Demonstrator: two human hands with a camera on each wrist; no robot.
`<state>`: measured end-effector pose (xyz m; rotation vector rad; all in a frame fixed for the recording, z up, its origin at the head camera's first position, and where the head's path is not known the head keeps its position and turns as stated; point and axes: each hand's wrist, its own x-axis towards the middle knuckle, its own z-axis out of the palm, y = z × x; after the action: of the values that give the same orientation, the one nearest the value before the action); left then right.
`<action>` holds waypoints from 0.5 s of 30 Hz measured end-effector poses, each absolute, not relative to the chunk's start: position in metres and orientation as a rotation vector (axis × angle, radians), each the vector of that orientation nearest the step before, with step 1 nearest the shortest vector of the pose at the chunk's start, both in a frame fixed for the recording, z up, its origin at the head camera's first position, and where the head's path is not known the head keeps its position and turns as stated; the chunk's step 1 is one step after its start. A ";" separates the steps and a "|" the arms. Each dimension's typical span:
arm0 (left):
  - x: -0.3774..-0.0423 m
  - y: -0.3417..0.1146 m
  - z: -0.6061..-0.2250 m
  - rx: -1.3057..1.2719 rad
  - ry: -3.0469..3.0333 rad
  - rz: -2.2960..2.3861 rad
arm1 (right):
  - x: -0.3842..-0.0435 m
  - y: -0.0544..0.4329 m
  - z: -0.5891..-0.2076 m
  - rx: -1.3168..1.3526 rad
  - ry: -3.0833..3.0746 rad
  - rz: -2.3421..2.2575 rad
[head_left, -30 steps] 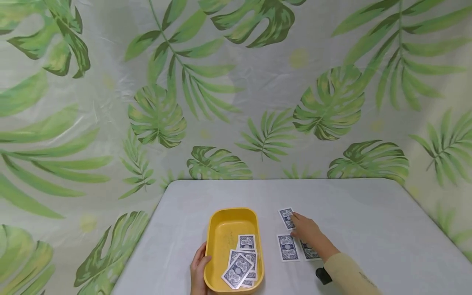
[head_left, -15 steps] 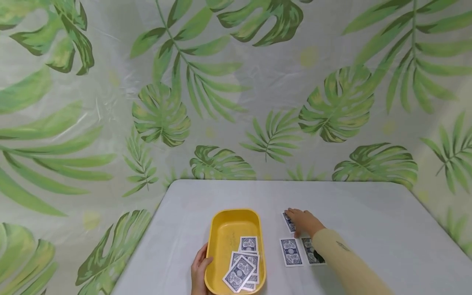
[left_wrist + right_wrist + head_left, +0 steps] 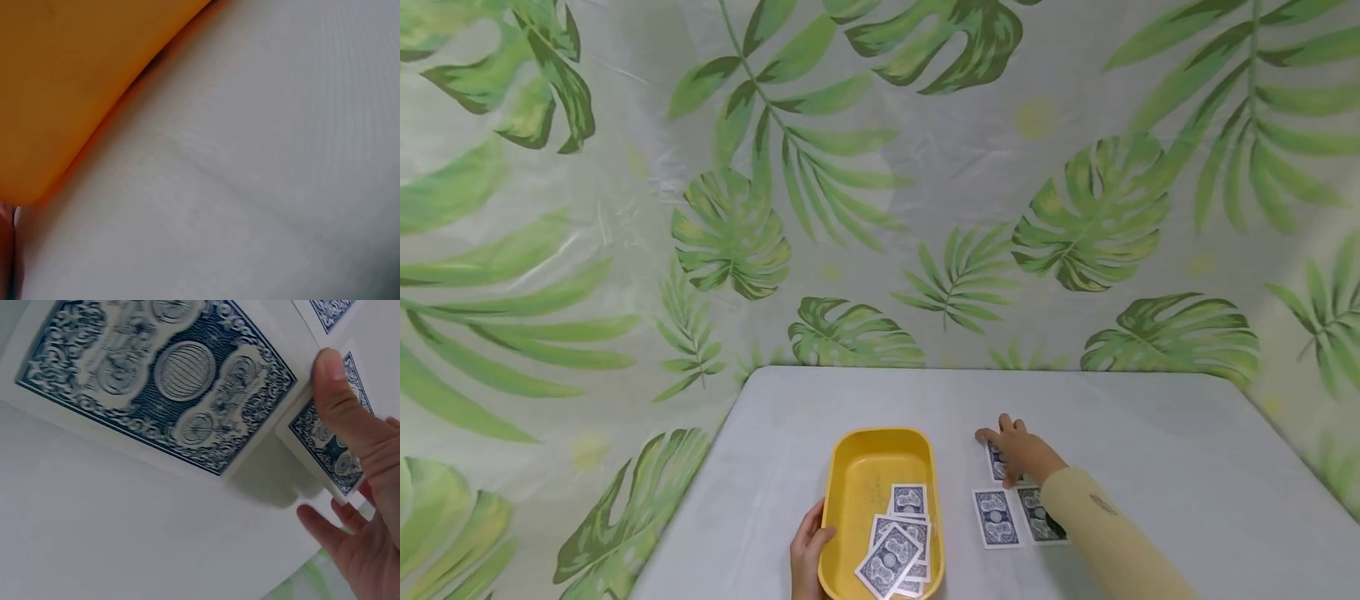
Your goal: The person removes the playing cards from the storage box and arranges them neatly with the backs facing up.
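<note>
In the head view my left hand grips the left side of a yellow tray, thumb over its rim. Several blue-backed playing cards lie overlapping in the tray's near right part. To the right, my right hand spreads over a face-down playing card. The right wrist view has the thumb laid over that card, other fingers spread past its far side. Two more face-down cards lie nearer me, a left one and a right one, the latter partly covered by the sleeve.
A white-covered table carries the tray and cards. Behind it hangs a pale curtain printed with green leaves. The left wrist view mostly holds the tray's blurred outer wall and the tablecloth.
My right hand has moved over the far card, covering more of it, and its fingers have spread. That card has shifted slightly right. My left hand stays on the tray.
</note>
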<state>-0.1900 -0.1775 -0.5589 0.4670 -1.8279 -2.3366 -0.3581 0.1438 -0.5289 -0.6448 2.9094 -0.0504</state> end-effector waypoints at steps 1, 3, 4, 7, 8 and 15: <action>-0.190 -0.178 -0.559 0.469 -1.828 -2.339 | -0.356 0.144 -0.527 -0.644 2.901 -0.100; -0.190 -0.178 -0.558 0.469 -1.819 -2.348 | -0.352 0.145 -0.525 -0.624 2.885 -0.206; -0.189 -0.178 -0.558 0.476 -1.815 -2.355 | -0.350 0.145 -0.524 -0.608 2.885 -0.249; -0.188 -0.178 -0.559 0.481 -1.825 -2.360 | -0.344 0.149 -0.523 -0.598 2.905 -0.339; -0.188 -0.178 -0.559 0.486 -1.832 -2.359 | -0.342 0.151 -0.522 -0.605 2.922 -0.365; -0.188 -0.178 -0.558 0.470 -1.798 -2.359 | -0.326 0.175 -0.509 -0.766 3.094 -0.433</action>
<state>-0.1883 -0.1776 -0.5585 0.4696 -1.7983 -2.3590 -0.3263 0.1753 -0.5085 -0.7660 3.0944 -0.4333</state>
